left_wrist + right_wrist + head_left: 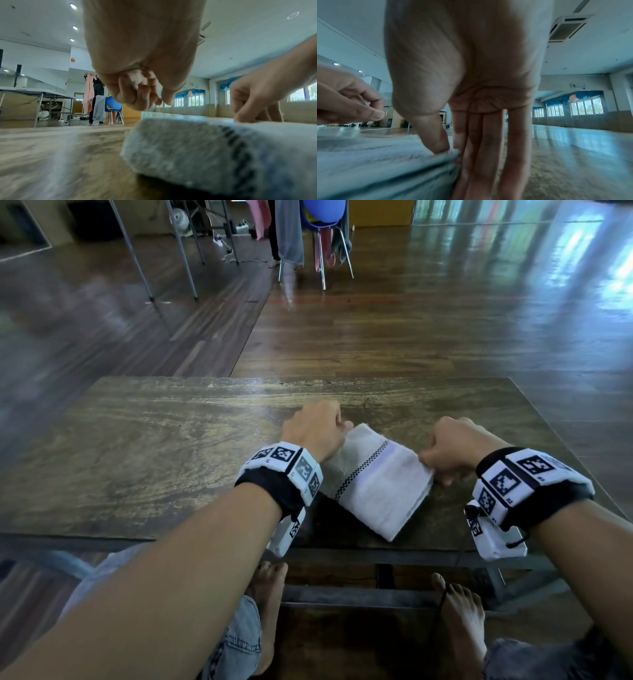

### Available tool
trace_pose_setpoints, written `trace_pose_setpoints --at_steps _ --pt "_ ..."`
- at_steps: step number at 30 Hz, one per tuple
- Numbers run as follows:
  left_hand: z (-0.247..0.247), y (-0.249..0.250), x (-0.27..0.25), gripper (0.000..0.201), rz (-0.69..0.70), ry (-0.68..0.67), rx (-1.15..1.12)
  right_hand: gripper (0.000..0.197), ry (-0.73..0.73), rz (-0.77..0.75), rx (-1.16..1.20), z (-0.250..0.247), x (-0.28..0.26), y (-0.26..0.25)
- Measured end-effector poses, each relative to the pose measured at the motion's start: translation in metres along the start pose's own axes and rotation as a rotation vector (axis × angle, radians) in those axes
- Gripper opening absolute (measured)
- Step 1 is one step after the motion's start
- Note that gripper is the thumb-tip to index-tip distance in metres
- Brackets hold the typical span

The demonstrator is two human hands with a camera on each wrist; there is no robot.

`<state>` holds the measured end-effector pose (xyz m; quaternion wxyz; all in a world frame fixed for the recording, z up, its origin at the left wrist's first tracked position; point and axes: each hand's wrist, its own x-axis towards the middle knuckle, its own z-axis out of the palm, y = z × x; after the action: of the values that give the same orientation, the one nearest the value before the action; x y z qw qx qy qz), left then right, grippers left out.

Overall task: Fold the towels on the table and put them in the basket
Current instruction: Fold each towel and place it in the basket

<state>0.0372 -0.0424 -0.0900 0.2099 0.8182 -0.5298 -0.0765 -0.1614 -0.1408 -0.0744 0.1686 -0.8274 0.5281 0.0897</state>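
Observation:
A white towel (376,484) with a black checkered stripe lies folded into a thick rectangle near the front edge of the wooden table (154,440). My left hand (315,429) hovers at the towel's far left corner. In the left wrist view its fingers (142,97) are curled into the palm with nothing in them, just above the towel (205,148). My right hand (442,460) pinches the towel's right edge: the thumb (436,142) presses on top of the towel (376,162) and the fingers run down its side. No basket is in view.
Beyond the table lies open wooden floor. A blue chair (322,220) draped with cloths and folding-table legs (137,251) stand far back. A person (97,94) stands there with a pink cloth. My bare feet (270,594) rest under the table.

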Motion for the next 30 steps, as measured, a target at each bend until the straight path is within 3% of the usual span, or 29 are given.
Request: trace_pose_setpoints --at_steps 4,5,7,10,12,14,17,21,24,30 --pt "0.001 0.006 -0.002 0.041 0.046 -0.331 0.092 0.021 -0.187 0.058 0.042 -0.003 -0.004 0.008" --pt "0.002 0.006 -0.004 0.039 0.085 -0.382 0.114 0.023 -0.152 0.054 0.018 -0.005 -0.005 0.009" --pt "0.002 0.006 -0.007 0.037 0.142 -0.395 0.123 0.023 0.067 0.002 -0.058 -0.008 -0.005 0.011" --pt "0.001 0.01 -0.009 0.026 0.164 -0.368 0.03 0.015 0.306 -0.269 0.036 -0.002 -0.003 0.009" --pt "-0.001 0.016 -0.011 0.019 0.207 -0.356 0.013 0.031 0.264 -0.498 0.096 0.008 -0.002 0.002" --pt "-0.004 0.02 -0.013 0.018 0.254 -0.346 0.048 0.055 0.092 -0.62 0.096 0.021 -0.003 -0.006" --pt "-0.007 0.022 -0.016 0.025 0.224 -0.336 0.104 0.081 -0.157 -0.562 -0.058 0.033 0.001 -0.007" --pt "0.0 0.02 -0.026 0.034 0.177 -0.255 0.155 0.087 -0.091 -0.377 -0.237 0.037 0.001 -0.01" --pt "0.014 0.02 -0.034 0.038 0.174 -0.259 0.13 0.086 0.052 -0.379 -0.252 0.044 -0.003 -0.016" --pt "0.034 0.008 -0.036 0.061 0.137 -0.436 0.174 0.079 -0.179 -0.315 -0.146 0.064 0.004 -0.009"
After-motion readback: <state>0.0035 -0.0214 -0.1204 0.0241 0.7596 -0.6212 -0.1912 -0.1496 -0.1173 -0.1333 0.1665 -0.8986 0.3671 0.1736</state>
